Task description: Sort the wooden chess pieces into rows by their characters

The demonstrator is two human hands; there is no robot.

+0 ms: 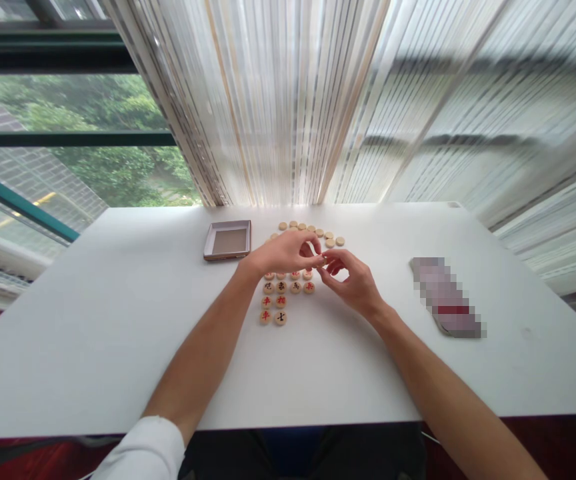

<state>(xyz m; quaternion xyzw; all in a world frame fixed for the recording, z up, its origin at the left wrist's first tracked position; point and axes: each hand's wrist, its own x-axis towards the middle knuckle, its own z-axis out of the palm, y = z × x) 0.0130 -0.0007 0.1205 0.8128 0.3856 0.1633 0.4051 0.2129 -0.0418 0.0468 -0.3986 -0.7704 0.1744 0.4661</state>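
Note:
Round wooden chess pieces (pixel 288 288) with red and black characters lie face up in short rows at the table's middle. More pieces (pixel 318 233) lie face down in a loose group farther back. My left hand (pixel 283 252) hovers over the top row, fingers pinched together at a piece that I cannot make out clearly. My right hand (pixel 351 280) meets it fingertip to fingertip from the right, its fingers curled and partly apart. Whether the right hand holds a piece is hidden.
An open shallow box (pixel 228 241) sits left of the pieces on the white table (pixel 93 320). A blurred flat object (pixel 447 297) lies to the right. A striped curtain and a window stand behind the table's far edge.

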